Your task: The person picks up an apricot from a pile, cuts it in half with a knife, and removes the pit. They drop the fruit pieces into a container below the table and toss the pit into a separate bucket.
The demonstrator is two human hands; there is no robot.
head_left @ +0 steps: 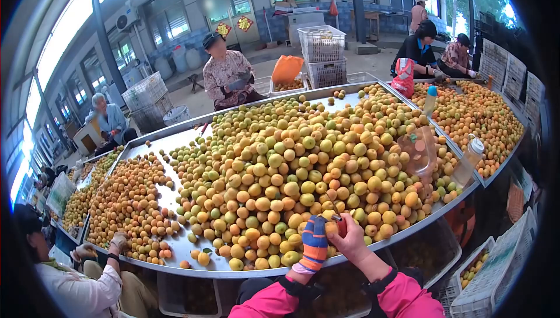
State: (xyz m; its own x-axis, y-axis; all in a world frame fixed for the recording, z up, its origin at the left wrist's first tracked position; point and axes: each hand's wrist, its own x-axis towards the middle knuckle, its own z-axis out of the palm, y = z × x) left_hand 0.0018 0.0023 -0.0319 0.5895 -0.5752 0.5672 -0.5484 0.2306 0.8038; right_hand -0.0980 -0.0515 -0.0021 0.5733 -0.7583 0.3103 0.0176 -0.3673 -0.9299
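My gloved left grip (314, 243) is curled against one orange fruit (332, 228), which sits between my two hands, over the near part of the counter. My bare right grip (353, 241) pinches a small red tool (338, 218) against that fruit's upper side.

Just below my hands runs the counter's near rim (263, 273); my wrists cross it. Beyond my fingers the heap (291, 166) closes in at once and spreads to the far rim. The widest open room is well to my left: a bare metal strip (169, 197) between the heap and a second pile (131, 204). To my right, the heap runs to the rim, where a clear bottle (468, 156) leans and a clear tub (417, 153) lies on the fruit.

The tool's long axis slants slightly leftward as it goes away from me, its thin end seeming to point toward the heap; it is too small to tell more. The fruit is nearly round and half covered, so I cannot tell which way it points.

Past the far rim, a person (226, 76) faces me; far left, another person (81, 286) works at the second pile.
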